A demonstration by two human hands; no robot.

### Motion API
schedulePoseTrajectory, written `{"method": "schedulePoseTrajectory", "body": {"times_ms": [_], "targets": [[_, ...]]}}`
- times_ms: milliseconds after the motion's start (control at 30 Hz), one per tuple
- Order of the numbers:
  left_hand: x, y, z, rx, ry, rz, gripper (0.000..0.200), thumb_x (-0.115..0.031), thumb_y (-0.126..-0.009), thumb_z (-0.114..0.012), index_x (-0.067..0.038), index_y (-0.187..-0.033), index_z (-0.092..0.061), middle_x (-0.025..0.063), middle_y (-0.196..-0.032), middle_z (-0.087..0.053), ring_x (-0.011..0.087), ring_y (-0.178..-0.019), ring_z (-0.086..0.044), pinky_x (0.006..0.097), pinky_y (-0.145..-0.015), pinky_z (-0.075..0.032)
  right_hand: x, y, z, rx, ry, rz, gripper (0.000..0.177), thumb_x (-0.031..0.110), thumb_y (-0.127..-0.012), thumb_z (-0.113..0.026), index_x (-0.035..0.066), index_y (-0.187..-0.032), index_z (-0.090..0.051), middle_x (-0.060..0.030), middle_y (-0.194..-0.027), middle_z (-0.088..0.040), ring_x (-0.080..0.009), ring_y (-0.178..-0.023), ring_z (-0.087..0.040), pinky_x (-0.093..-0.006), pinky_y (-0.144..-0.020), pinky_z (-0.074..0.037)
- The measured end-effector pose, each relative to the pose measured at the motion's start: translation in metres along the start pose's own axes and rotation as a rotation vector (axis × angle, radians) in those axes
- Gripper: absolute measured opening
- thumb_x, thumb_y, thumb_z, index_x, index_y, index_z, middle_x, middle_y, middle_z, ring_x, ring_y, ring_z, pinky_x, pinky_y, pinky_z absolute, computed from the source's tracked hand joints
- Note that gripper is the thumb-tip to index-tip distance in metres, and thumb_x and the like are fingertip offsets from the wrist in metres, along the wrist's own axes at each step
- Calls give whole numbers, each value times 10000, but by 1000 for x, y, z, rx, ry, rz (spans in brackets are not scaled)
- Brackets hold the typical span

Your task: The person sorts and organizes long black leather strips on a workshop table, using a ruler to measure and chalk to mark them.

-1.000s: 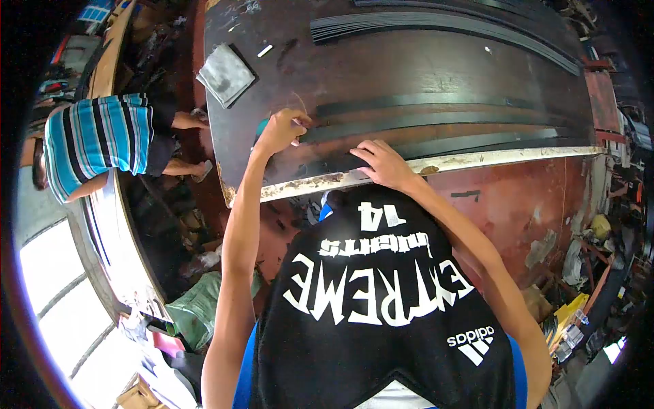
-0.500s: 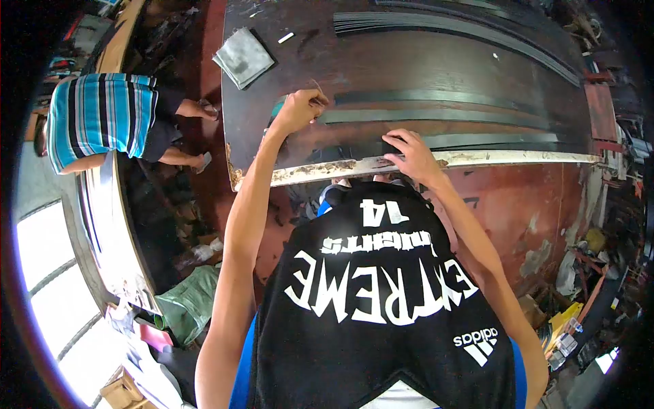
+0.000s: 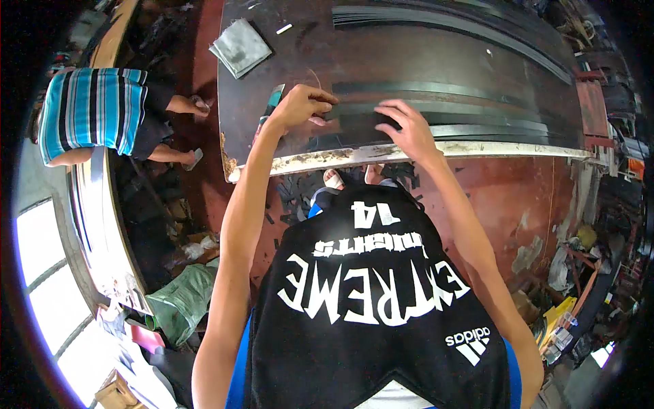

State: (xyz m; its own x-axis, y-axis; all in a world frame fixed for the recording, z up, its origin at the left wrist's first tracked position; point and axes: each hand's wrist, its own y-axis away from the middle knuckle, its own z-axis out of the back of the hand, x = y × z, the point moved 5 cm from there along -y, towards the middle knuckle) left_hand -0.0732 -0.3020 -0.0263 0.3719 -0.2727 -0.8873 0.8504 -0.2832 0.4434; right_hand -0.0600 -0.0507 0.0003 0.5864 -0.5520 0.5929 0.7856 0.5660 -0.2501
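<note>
My left hand (image 3: 301,109) hovers over the near left part of the dark tabletop (image 3: 296,58), thumb and fingers apart, by the left ends of several long dark strips (image 3: 463,109). Facing it, my right hand (image 3: 411,133) is over the strips, its thumb and fingers also spread. A short dark stretch of strip shows between the two hands. Partly hidden behind my left wrist lies a slim teal and dark object (image 3: 275,97). A thin thread-like piece (image 3: 314,75) curves up beyond my left fingers.
A folded grey cloth (image 3: 240,49) and a small white stick (image 3: 284,28) lie at the far left. A stack of dark strips (image 3: 436,20) runs along the far side. The near edge (image 3: 327,165) is chipped white. A person in a striped shirt (image 3: 95,112) is at left.
My right hand has moved from the near table edge farther over the strips. My left fingers have opened out from a closer grasp. The teal object shows more.
</note>
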Motion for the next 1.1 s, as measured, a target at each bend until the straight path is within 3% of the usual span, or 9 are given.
{"method": "schedulePoseTrajectory", "body": {"times_ms": [367,500,567,600,633,733,967,1033,1100], "targets": [[-9,21,-15,-42,164,2,249,-63,-975,-586,45,-1176,-688,108,-990,-695,161,-755,-679,270,-673,-599,1,-18,-22,-10,-12,40,358,237,-837,-732,75,-1153,-684,-114,-1144,-702,-319,-1085,-639,-425,-950,-497],[-21,27,-15,-111,-101,-107,275,-132,-997,-562,12,-1196,-686,76,-1015,-688,136,-809,-635,280,-681,-554,-11,-18,-35,24,-77,89,382,264,-811,-745,73,-1137,-689,-120,-1083,-703,-319,-1039,-653,-440,-929,-506],[-22,28,-15,-180,-184,70,280,-149,-981,-576,-11,-1199,-686,65,-934,-674,111,-772,-593,268,-682,-514,-10,-20,-35,-22,-17,142,362,245,-773,-764,58,-1075,-692,-125,-1034,-680,-330,-1012,-635,-434,-910,-504],[-13,21,-6,-163,-687,-278,263,-152,-935,-614,-5,-1131,-708,69,-807,-639,105,-706,-560,268,-624,-461,-8,-20,-37,-69,-8,194,345,252,-778,-760,59,-1055,-687,-132,-1026,-663,-333,-1016,-622,-433,-922,-495],[-48,38,-26,-249,-376,-5,229,-131,-871,-647,16,-1032,-718,65,-690,-592,116,-643,-534,288,-590,-425,-8,-23,-38,-55,-20,207,349,264,-784,-757,62,-1057,-678,-136,-1043,-650,-334,-1035,-612,-433,-931,-489],[-53,35,-29,-229,-532,3,206,-149,-851,-654,32,-936,-703,46,-636,-581,112,-590,-507,310,-549,-403,-10,-26,-26,20,-132,138,482,283,-766,-785,93,-1168,-599,-119,-1072,-587,-340,-1023,-602,-437,-908,-495],[-46,59,21,-321,-249,81,149,-123,-879,-609,9,-820,-643,-31,-624,-482,39,-568,-433,224,-510,-323,-161,-1,85,155,110,61,341,157,-702,-737,98,-1019,-625,-80,-994,-645,-290,-1016,-617,-456,-894,-458],[-75,82,21,-509,-592,-45,176,-138,-876,-605,26,-880,-669,-28,-633,-485,41,-548,-397,227,-492,-313,-223,25,149,125,151,21,302,131,-678,-700,86,-971,-644,-90,-977,-664,-300,-1019,-619,-460,-884,-468],[-73,91,40,-497,-417,145,239,-116,-858,-624,39,-1027,-693,-8,-699,-566,70,-574,-505,212,-487,-380,-283,52,210,202,195,-136,318,128,-670,-705,76,-978,-645,-110,-978,-665,-330,-1024,-618,-474,-881,-477]]}}
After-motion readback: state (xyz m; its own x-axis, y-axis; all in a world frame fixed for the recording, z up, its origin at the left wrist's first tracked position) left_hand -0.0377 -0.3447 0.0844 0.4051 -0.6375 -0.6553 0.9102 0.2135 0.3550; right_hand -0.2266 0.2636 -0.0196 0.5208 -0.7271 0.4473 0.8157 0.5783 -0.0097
